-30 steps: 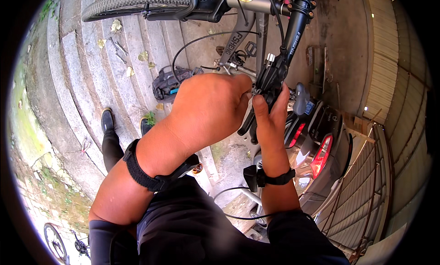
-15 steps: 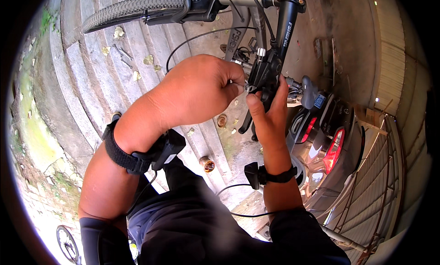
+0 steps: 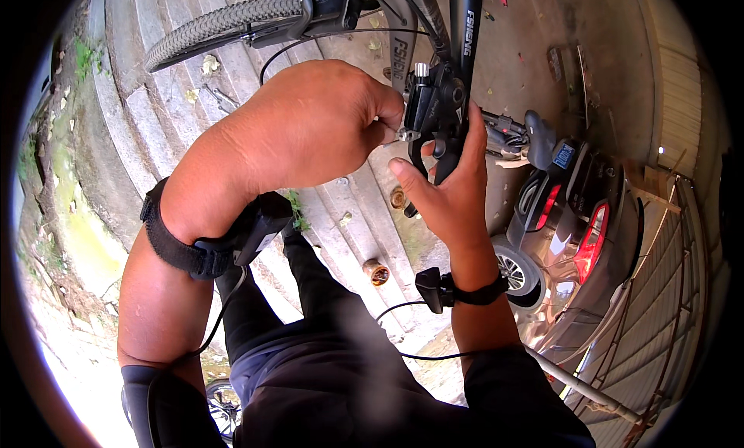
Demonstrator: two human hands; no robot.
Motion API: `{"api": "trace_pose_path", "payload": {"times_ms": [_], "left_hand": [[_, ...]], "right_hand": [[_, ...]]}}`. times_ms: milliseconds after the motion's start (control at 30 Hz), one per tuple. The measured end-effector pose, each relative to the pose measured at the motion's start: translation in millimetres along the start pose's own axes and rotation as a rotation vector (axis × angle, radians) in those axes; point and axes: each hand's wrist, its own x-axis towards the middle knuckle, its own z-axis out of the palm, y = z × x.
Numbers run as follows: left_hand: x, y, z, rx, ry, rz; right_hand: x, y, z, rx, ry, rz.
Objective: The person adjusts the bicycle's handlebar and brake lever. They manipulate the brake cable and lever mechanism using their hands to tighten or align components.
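**Brake lever unit, handled with both hands**

Brake lever assembly (image 3: 434,107): black, clamped on the black handlebar (image 3: 463,29), which is the landmark for all entries below. The assembly sits just under the bar, near the top of the view.

Left hand (image 3: 310,126): mine, left of the bar, fingers curled narrow and pinched against the assembly's left side at a small silver fitting (image 3: 408,134). Whether I grip a tool there, I cannot tell.

Right hand (image 3: 446,188): mine, below the bar, palm up, fingers wrapped around the lever blade (image 3: 442,157), thumb free and pointing left.

Front tyre (image 3: 225,25): knobbly, left of the bar.

Cable (image 3: 310,41): thin, black, arcing left of the bar.

Wrist straps (image 3: 182,250): black, one on each forearm, well below the bar.

Parked scooters (image 3: 581,215): right of and below the bar.

Concrete steps (image 3: 147,115): behind the bar, running leftward.
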Motion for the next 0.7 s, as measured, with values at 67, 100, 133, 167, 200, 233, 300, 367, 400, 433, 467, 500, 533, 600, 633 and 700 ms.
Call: {"api": "trace_pose_path", "payload": {"times_ms": [67,100,133,167,200,233,300,367,400,433,467,500,533,600,633,700], "left_hand": [[-1,-1,2,0.018,0.019,0.025],[-1,-2,2,0.025,0.03,0.037],[-1,-2,2,0.062,0.039,0.048],[0,-1,1,0.1,0.048,0.058],[0,-1,1,0.138,0.056,0.067],[0,-2,0,0.162,0.051,0.075],[2,-3,-2,0.208,0.04,0.09],[1,-4,-1,0.222,0.044,0.095],[1,-5,0,0.229,0.047,0.098],[0,-6,2,0.201,0.069,0.103],[-2,-8,6,0.173,0.092,0.109],[-3,-10,10,0.142,0.114,0.114],[-5,-11,12,0.117,0.132,0.108],[-7,-11,16,0.066,0.169,0.096],[-8,-12,18,0.043,0.176,0.087],[-10,-14,22,-0.001,0.189,0.07]], "right_hand": [[0,5,3,0.018,0.024,-0.02],[0,5,4,0.035,0.027,-0.018],[0,3,4,0.073,0.018,0.009],[1,1,3,0.089,0.013,0.027],[1,0,3,0.106,0.008,0.045],[1,-1,3,0.102,0.007,0.052],[1,-1,2,0.097,0.004,0.06],[0,-1,1,0.102,0.003,0.064],[0,-2,1,0.107,0.005,0.066],[0,-4,2,0.12,0.01,0.072],[0,-6,2,0.132,0.015,0.078],[0,-5,3,0.117,0.017,0.067],[0,-5,3,0.102,0.019,0.057],[0,-4,3,0.065,0.022,0.041],[0,-2,2,0.042,0.023,0.037],[0,-1,2,0.04,0.023,0.035]]}}
